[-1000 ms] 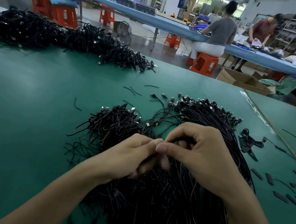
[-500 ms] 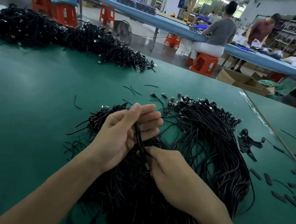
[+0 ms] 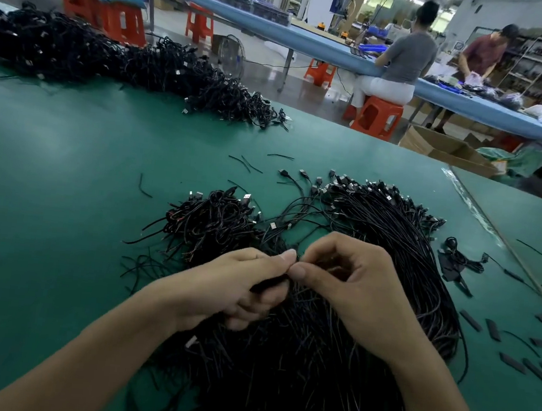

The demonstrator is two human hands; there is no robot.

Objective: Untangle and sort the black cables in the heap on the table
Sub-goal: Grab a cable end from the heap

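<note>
My left hand and right hand pinch strands of the six o'clock cable heap (limp, light, snaggy); my fingers should grip near the plugs.

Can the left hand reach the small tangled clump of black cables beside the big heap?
Probably yes: the small tangled clump of black cables lies just beyond the left hand, nothing between them, but that hand grips other cables.

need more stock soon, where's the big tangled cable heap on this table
In the head view the big heap lies along the far left edge of the green table, just in front of the orange stools.
</note>
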